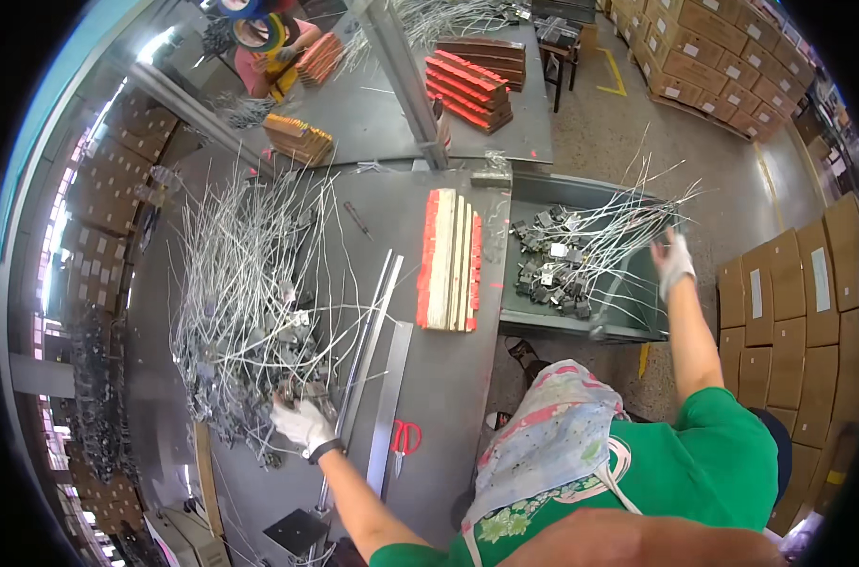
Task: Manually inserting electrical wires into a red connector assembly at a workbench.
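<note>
My left hand (302,423), in a white glove, is at the near edge of a heap of small dark parts (250,364) with long pale wires (245,236). Its fingers are bent in among the parts, closed on something I cannot make out. My right hand (675,260), gloved too, is at the right side of a green bin (581,326), beside the ends of more wires (628,222). Its fingers look apart, with nothing plainly held. Small dark parts (552,269) on these wires lie bunched in the bin's left half.
Red scissors (407,439) and long metal strips (391,402) lie right of my left hand. Beyond are a red-edged stack of strips (450,260) and a screwdriver-like tool (357,219). A metal post (401,71) stands at the far edge. A co-worker (273,52) sits across; cartons (789,317) stand right.
</note>
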`<action>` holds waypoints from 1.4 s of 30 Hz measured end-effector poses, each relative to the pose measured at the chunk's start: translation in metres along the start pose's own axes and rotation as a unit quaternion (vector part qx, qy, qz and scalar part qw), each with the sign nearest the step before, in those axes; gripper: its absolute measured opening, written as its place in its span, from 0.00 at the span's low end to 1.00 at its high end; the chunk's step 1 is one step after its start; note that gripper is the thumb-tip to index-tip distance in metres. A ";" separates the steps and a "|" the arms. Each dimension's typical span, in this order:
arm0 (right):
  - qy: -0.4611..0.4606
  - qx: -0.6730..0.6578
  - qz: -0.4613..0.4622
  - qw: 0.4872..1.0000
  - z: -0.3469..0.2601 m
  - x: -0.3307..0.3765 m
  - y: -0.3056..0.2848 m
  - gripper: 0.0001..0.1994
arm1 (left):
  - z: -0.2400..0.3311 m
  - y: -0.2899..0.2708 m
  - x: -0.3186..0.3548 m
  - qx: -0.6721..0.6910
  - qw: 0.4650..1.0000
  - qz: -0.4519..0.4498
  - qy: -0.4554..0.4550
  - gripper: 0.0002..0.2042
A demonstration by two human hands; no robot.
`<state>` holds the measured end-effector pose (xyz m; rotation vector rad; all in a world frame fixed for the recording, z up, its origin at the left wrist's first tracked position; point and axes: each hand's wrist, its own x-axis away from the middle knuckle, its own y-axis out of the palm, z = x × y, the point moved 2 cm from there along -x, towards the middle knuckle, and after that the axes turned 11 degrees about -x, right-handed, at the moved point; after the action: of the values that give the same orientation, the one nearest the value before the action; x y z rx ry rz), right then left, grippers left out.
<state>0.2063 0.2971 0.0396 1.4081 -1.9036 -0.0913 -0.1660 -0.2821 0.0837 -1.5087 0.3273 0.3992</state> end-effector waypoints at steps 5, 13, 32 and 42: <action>0.007 0.052 0.012 0.999 0.029 0.006 -0.045 0.08 | -0.014 0.023 -0.015 -0.022 0.986 -0.162 0.021 0.34; 0.127 0.213 -0.228 0.942 0.094 0.136 0.002 0.23 | -0.016 0.005 0.008 -0.031 0.982 -0.132 0.130 0.33; 0.345 0.124 -0.384 0.847 0.158 0.315 0.089 0.16 | 0.022 -0.097 0.173 0.318 0.922 -0.107 0.195 0.13; 0.226 0.076 -0.354 0.904 0.208 0.195 0.095 0.11 | 0.197 -0.024 0.183 0.517 0.748 -0.398 0.120 0.15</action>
<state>-0.0155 0.0938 0.0372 1.9697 -0.9754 0.0382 0.0004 -0.0766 0.0311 -0.4617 0.0349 -0.6175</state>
